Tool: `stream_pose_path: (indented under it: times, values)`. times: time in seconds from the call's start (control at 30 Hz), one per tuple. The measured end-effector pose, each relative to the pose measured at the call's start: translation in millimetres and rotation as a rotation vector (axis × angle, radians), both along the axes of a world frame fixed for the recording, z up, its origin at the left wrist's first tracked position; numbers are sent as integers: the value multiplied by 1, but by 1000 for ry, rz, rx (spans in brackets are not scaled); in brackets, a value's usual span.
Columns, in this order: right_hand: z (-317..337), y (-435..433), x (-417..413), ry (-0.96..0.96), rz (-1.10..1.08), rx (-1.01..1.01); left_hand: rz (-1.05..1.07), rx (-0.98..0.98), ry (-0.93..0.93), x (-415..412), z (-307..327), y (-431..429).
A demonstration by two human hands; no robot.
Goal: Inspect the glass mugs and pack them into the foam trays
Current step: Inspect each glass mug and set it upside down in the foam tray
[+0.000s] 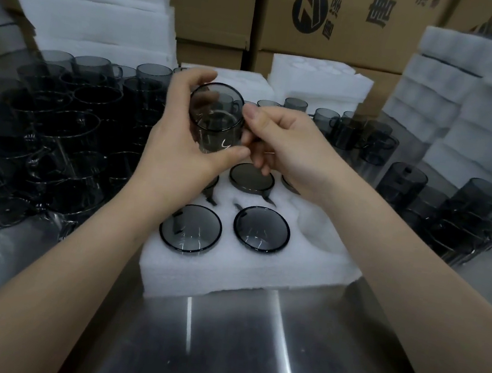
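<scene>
I hold one smoky grey glass mug (216,117) tilted above the white foam tray (247,267), its round end turned toward me. My left hand (178,147) wraps its left side, thumb under the lower edge. My right hand (286,148) grips its right side, where the handle is hidden by my fingers. In the tray's holes sit several mugs, among them one at the front left (190,228), one at the front right (261,229) and one behind them (251,177).
Many loose grey mugs crowd the steel table on the left (57,144) and on the right (452,211). White foam trays are stacked at the back left (89,12), behind the tray (317,74) and at the right (465,104). Cardboard boxes (345,22) stand behind.
</scene>
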State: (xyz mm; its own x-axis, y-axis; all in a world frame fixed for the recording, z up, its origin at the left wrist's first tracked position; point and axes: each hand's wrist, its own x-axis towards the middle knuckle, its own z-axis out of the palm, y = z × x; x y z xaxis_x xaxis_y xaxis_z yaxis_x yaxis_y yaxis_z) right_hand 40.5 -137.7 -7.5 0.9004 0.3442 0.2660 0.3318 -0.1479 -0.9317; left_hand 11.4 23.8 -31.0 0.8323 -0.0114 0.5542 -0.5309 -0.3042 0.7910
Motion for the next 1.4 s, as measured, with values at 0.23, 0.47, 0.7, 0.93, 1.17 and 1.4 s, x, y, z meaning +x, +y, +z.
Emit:
stream_pose_path:
  times: [0.23, 0.47, 0.7, 0.93, 1.17, 1.4]
  values:
    - [0, -5, 0, 86, 154, 205, -76, -147, 22, 0, 1, 1]
    - [1, -7, -2, -6, 263, 263, -58, -268, 150, -2, 2, 3]
    - [5, -6, 0, -9, 115, 171, -83, -138, 72, -1, 1, -1]
    - [3, -1, -2, -6, -52, 60, -89, -23, 42, -1, 0, -1]
    - [4, -6, 1, 47, 26, 289, -47, -168, 34, 1, 2, 3]
    - [-1, -5, -3, -124, 166, 56, -246, -352, 98, 2, 1, 11]
